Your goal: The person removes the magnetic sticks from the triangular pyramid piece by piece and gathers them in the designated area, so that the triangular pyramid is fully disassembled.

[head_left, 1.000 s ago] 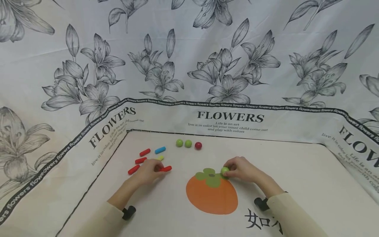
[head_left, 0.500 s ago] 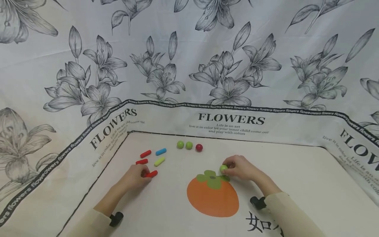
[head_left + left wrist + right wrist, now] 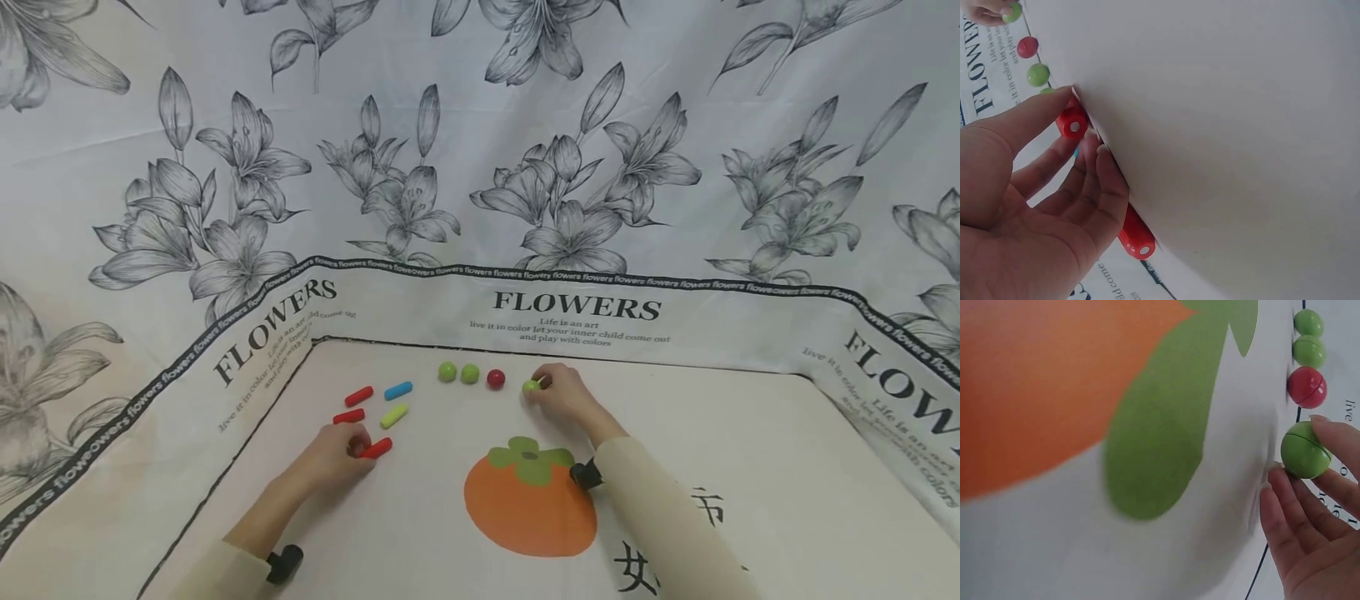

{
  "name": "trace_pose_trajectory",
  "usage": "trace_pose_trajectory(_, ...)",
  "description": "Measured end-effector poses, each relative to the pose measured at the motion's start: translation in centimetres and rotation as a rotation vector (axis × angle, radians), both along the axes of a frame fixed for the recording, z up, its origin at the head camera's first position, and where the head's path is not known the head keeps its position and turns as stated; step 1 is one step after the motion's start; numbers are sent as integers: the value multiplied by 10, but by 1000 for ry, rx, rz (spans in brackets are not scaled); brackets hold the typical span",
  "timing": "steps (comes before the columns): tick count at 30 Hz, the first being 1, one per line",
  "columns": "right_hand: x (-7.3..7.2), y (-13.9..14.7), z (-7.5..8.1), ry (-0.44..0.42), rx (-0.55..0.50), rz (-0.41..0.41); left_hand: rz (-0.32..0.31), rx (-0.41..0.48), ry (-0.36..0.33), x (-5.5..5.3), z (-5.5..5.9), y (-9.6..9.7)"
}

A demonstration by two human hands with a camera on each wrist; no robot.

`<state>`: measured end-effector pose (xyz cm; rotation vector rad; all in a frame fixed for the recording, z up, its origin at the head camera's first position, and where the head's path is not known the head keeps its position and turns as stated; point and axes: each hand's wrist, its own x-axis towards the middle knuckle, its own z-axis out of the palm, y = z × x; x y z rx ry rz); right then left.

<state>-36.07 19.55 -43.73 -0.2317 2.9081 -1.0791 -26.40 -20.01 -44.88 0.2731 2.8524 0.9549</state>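
My left hand (image 3: pixel 330 457) pinches a short red stick (image 3: pixel 1074 124) with a pale dot on its end, thumb against finger, low over the table. Just behind that hand lie two more red sticks (image 3: pixel 358 396), with a blue stick (image 3: pixel 398 391) and a yellow-green stick (image 3: pixel 393 416) to their right. At the back of the table, my right hand (image 3: pixel 561 393) holds a green ball (image 3: pixel 1305 450) with a seam round it between thumb and fingers. To its left a red ball (image 3: pixel 496 379) and two green balls (image 3: pixel 459 372) stand in a row.
The pale table cover (image 3: pixel 420 517) carries a printed orange persimmon (image 3: pixel 530 508) below my right forearm, with black characters beside it. A flower-printed cloth (image 3: pixel 420 317) rises along the table's back and left edges.
My left hand has moved left and toward me with the red stick, baring the yellow-green stick. My right hand has carried the green ball from the persimmon's top back toward the row of balls.
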Motion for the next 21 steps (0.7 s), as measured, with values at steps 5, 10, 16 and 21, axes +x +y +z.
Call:
trace_pose_trajectory(5, -9, -4, -3, -15, -22, -54, -11, 19, -17, -5, -3, 6)
trace_pose_trajectory(10, -9, -1, -7, -40, -38, -82, -26, 27, -22, -8, -8, 11)
trace_pose_trajectory(16, -11, 1, -5, -20, -26, -67, -32, 5, -21, -3, -1, 6)
trace_pose_trajectory(21, 2, 22, 12, 64, 43, 10, -64, -26, 17, 0, 10, -8)
